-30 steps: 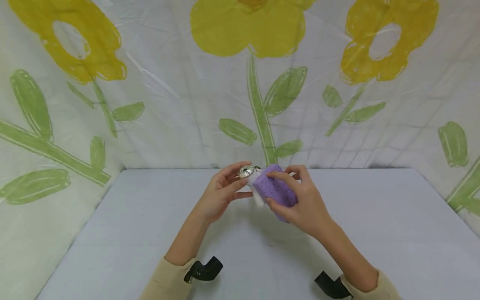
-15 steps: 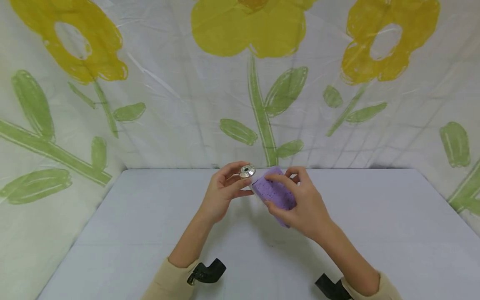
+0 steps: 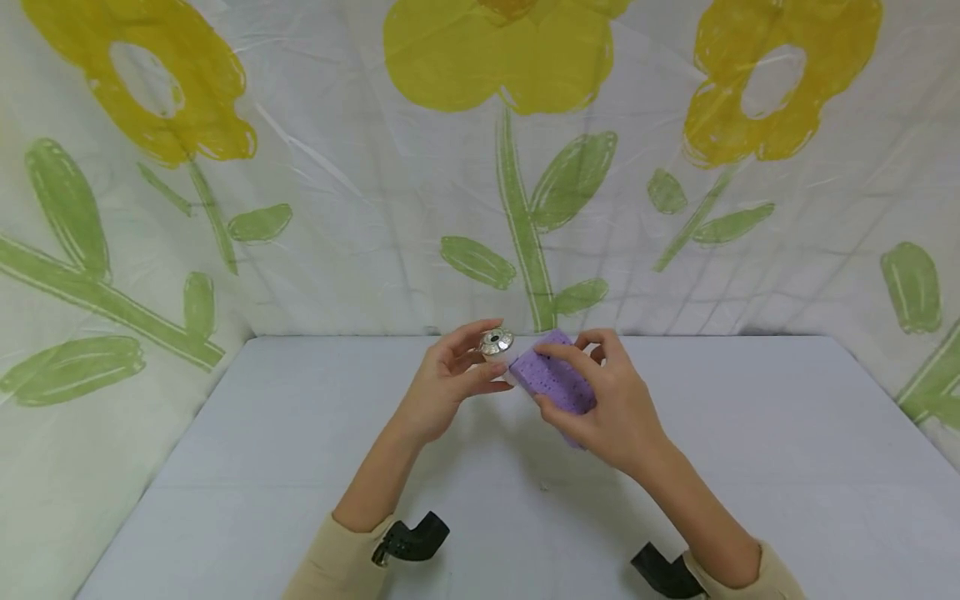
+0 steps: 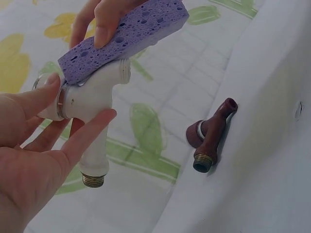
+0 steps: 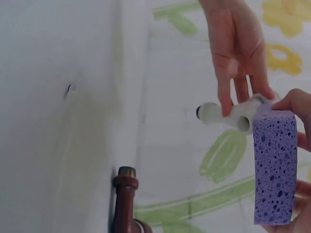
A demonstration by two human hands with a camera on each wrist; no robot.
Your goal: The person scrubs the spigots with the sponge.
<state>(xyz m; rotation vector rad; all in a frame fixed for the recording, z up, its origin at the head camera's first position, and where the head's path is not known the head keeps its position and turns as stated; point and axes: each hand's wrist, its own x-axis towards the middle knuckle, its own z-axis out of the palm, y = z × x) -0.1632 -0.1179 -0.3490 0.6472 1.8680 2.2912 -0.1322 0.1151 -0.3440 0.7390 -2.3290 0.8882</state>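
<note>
**Sponge pressed on the white tap**

My left hand [image 3: 442, 387] gripped the white tap [image 4: 92, 104] by its body, fingers curled round it, above the table [image 3: 225, 467]. My right hand [image 3: 611, 408] pinched the purple sponge [image 3: 555, 379], touching the tap at its 3 o'clock side. A brown tap [image 4: 210, 136] lay well apart.

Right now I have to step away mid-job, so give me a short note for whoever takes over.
Left hand holds the white tap above the table, fingers round its body. Right hand grips the purple sponge, pressed on top of the white tap. A brown tap lies on the table near the backdrop, untouched. Done: the sponge is on the white tap. Left: probably the rest of that wiping, and possibly the brown tap.
</note>
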